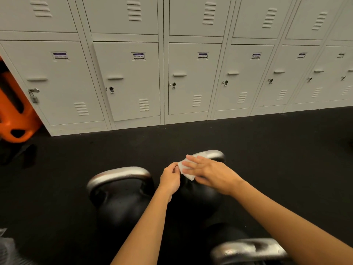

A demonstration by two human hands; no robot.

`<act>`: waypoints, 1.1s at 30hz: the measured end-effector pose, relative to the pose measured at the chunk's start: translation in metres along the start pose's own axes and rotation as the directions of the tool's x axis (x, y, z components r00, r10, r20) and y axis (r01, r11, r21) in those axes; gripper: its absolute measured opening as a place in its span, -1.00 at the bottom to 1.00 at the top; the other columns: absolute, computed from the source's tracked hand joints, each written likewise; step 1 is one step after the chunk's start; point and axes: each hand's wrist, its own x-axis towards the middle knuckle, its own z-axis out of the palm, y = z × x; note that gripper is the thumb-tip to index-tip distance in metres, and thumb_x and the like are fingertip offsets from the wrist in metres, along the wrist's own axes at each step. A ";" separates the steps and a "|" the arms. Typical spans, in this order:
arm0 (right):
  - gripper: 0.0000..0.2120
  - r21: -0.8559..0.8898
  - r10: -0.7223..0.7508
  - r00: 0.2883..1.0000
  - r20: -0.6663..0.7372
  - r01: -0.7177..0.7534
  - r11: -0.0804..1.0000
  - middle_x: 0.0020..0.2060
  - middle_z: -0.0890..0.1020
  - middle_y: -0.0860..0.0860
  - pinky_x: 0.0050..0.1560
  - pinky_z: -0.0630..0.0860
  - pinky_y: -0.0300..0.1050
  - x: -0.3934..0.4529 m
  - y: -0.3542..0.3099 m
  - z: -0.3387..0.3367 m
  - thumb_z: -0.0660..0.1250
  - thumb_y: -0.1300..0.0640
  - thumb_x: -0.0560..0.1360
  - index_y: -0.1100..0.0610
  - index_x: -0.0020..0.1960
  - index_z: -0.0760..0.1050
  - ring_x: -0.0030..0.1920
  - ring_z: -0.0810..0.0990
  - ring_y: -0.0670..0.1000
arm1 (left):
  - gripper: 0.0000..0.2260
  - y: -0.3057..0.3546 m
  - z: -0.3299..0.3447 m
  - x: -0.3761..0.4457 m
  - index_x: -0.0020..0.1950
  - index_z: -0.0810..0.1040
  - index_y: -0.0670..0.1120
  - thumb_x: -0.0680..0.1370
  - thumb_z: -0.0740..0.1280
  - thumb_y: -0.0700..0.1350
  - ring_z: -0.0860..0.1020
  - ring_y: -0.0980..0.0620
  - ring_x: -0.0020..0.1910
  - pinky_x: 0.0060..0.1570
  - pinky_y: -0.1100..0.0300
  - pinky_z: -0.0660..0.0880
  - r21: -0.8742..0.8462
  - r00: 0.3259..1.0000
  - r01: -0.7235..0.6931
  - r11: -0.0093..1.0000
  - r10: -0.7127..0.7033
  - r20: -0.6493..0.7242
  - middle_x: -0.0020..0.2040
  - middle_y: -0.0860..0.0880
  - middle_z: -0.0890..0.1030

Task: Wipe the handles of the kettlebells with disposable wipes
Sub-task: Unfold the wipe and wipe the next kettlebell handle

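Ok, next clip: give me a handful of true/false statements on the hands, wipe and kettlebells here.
1. Both hands are on the wipe. True: the left hand pinches its edge, and the right hand lies on it with straight fingers.
2. The wipe is at the far kettlebell. True.
3. The left kettlebell is being gripped. False: no hand touches it.
4. Only two kettlebells show. False: a third handle is at the bottom edge.
5. The lockers stand open. False: the doors are shut.
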 end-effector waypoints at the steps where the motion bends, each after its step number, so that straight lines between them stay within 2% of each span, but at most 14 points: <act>1: -0.56 0.095 0.065 0.997 -0.046 -0.061 0.994 0.51 0.15 -0.19 0.51 -0.10 -0.25 -0.002 0.001 -0.002 0.15 0.14 0.65 -0.06 0.51 0.25 0.49 -0.09 -0.23 | -0.73 0.000 0.000 0.000 0.28 0.49 0.01 0.68 0.07 -0.12 0.47 0.04 0.20 0.25 0.08 0.41 0.014 1.000 0.002 1.000 -0.002 -0.003 0.21 -0.02 0.54; 4: -0.57 0.345 0.283 0.938 -0.201 -0.203 0.916 0.50 0.24 -0.17 0.54 0.08 -0.08 -0.007 0.003 0.005 0.17 0.13 0.64 -0.12 0.48 0.29 0.51 0.00 -0.23 | -0.69 0.001 0.002 -0.001 0.37 0.44 0.01 0.68 0.06 -0.10 0.47 0.00 0.25 0.32 0.02 0.39 0.046 1.000 0.009 0.999 -0.008 -0.019 0.25 -0.03 0.53; 6: -0.55 0.322 0.254 0.949 -0.186 -0.186 0.929 0.51 0.23 -0.16 0.54 0.09 -0.05 -0.007 -0.001 0.015 0.19 0.13 0.63 -0.12 0.48 0.28 0.54 -0.02 -0.20 | -0.69 0.000 0.003 -0.001 0.36 0.45 0.00 0.68 0.06 -0.11 0.47 0.02 0.24 0.30 0.06 0.40 0.043 1.000 -0.001 0.999 0.002 -0.028 0.24 -0.02 0.53; 9: -0.54 0.168 0.115 0.989 -0.095 -0.098 0.981 0.52 0.19 -0.14 0.56 -0.04 -0.06 -0.005 -0.004 0.016 0.18 0.14 0.63 -0.09 0.50 0.24 0.56 -0.05 -0.16 | -0.71 0.001 0.003 -0.002 0.31 0.49 0.01 0.68 0.06 -0.12 0.49 0.05 0.20 0.25 0.09 0.42 0.045 0.999 -0.017 0.999 0.019 -0.032 0.20 0.00 0.55; 12: -0.59 0.182 0.143 0.982 -0.126 -0.119 0.976 0.50 0.29 -0.12 0.53 0.02 -0.15 0.001 0.003 0.008 0.15 0.11 0.65 -0.08 0.49 0.30 0.53 0.11 -0.12 | -0.72 0.001 0.002 -0.001 0.30 0.48 0.02 0.68 0.07 -0.11 0.49 0.03 0.21 0.28 0.05 0.42 0.041 1.000 -0.003 0.999 0.003 -0.020 0.20 -0.01 0.56; 14: -0.66 0.215 0.217 0.957 -0.193 -0.174 0.961 0.36 0.49 -0.11 0.43 0.22 -0.18 0.007 0.006 0.004 0.13 0.05 0.66 -0.06 0.40 0.43 0.39 0.37 -0.12 | -0.72 0.001 0.002 -0.001 0.31 0.47 0.03 0.68 0.07 -0.10 0.49 0.01 0.21 0.29 0.02 0.42 0.042 1.000 0.013 0.999 -0.012 -0.023 0.20 -0.02 0.54; 16: -0.73 0.245 0.310 0.924 -0.225 -0.254 0.936 0.02 0.63 -0.08 0.15 0.45 -0.11 0.018 0.005 -0.001 0.12 0.00 0.65 0.02 0.11 0.58 0.07 0.54 -0.09 | -0.73 0.002 0.002 -0.002 0.30 0.47 0.03 0.68 0.06 -0.11 0.49 0.01 0.19 0.29 0.00 0.42 0.045 1.000 0.010 0.999 -0.008 -0.024 0.19 -0.03 0.54; 17: -0.70 0.252 0.365 0.907 -0.209 -0.311 0.917 -0.13 0.62 -0.04 0.01 0.46 -0.07 0.025 0.003 -0.004 0.11 -0.01 0.65 0.08 -0.05 0.57 -0.07 0.55 -0.04 | -0.73 0.003 0.002 -0.002 0.31 0.46 0.02 0.68 0.07 -0.11 0.48 0.01 0.20 0.29 0.00 0.42 0.041 1.000 0.012 0.999 -0.011 -0.023 0.20 -0.03 0.54; 19: -0.62 0.220 0.432 0.889 -0.154 -0.395 0.892 -0.23 0.61 0.07 -0.07 0.44 -0.04 0.038 -0.002 -0.008 0.10 -0.01 0.64 0.17 -0.16 0.54 -0.17 0.57 0.06 | -0.70 0.002 0.003 -0.002 0.38 0.42 0.00 0.68 0.08 -0.11 0.47 0.00 0.24 0.31 0.00 0.41 0.018 0.999 0.025 1.000 -0.024 -0.029 0.26 -0.04 0.52; 22: -0.61 0.161 0.417 0.904 -0.089 -0.400 0.902 -0.25 0.62 0.10 -0.06 0.42 -0.09 0.051 -0.011 -0.008 0.10 0.01 0.64 0.18 -0.18 0.55 -0.20 0.58 0.06 | -0.66 0.001 0.003 -0.002 0.45 0.33 -0.01 0.67 0.10 -0.12 0.45 -0.03 0.30 0.34 -0.01 0.39 -0.031 0.997 0.066 0.997 -0.067 -0.043 0.33 -0.07 0.47; 26: -0.64 0.130 0.345 0.938 -0.039 -0.337 0.932 -0.22 0.60 0.08 -0.07 0.38 -0.09 0.053 -0.011 -0.006 0.10 0.01 0.64 0.11 -0.21 0.51 -0.17 0.55 0.04 | -0.70 0.002 0.002 0.000 0.39 0.38 -0.05 0.67 0.10 -0.12 0.48 -0.03 0.23 0.30 -0.01 0.42 -0.025 0.995 0.088 0.996 -0.089 -0.042 0.26 -0.09 0.51; 28: -0.67 0.250 0.323 0.946 -0.009 -0.310 0.917 -0.07 0.63 0.03 0.01 0.41 -0.09 0.047 -0.004 -0.008 0.12 0.00 0.64 0.12 -0.07 0.59 -0.05 0.55 0.02 | -0.72 0.002 0.002 0.000 0.36 0.41 -0.05 0.66 0.10 -0.12 0.49 -0.05 0.21 0.28 -0.01 0.44 -0.016 0.996 0.085 0.996 -0.085 -0.040 0.24 -0.10 0.53; 30: -0.70 0.414 0.362 0.932 -0.009 -0.326 0.850 0.00 0.63 -0.04 0.10 0.42 -0.09 0.036 0.008 -0.011 0.15 -0.01 0.63 0.09 0.06 0.62 0.02 0.55 -0.03 | -0.70 0.001 0.002 0.000 0.37 0.41 -0.03 0.66 0.11 -0.10 0.49 -0.07 0.22 0.28 -0.02 0.44 -0.020 0.995 0.093 0.995 -0.094 -0.041 0.24 -0.11 0.52; 33: -0.73 0.515 0.409 0.911 -0.047 -0.329 0.791 0.09 0.66 -0.06 0.16 0.45 -0.08 0.020 0.021 -0.012 0.17 -0.04 0.62 0.00 0.12 0.62 0.09 0.58 -0.04 | -0.69 0.002 0.000 0.000 0.39 0.41 -0.02 0.66 0.10 -0.11 0.47 -0.04 0.24 0.32 -0.04 0.42 -0.035 0.993 0.107 0.994 -0.108 -0.040 0.27 -0.08 0.50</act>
